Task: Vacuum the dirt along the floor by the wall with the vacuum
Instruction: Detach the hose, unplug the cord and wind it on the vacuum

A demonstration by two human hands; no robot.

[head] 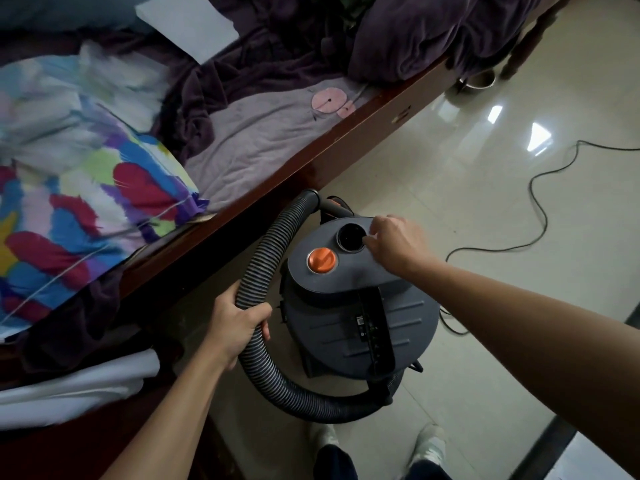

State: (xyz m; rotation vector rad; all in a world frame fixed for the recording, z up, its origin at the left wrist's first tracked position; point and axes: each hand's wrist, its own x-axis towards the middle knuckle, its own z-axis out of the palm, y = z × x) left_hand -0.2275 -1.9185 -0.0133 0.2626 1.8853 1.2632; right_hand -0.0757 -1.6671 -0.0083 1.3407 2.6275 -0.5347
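Left hand point(239, 327) grips hose point(259, 258); right hand point(393, 242) touches the vacuum point(408, 320) top.

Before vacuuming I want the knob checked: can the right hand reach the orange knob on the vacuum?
Probably yes: the right hand is at the black port beside the orange knob, with bare lid between them.

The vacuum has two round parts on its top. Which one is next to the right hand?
The black open port, beside the right hand; the orange knob sits apart.
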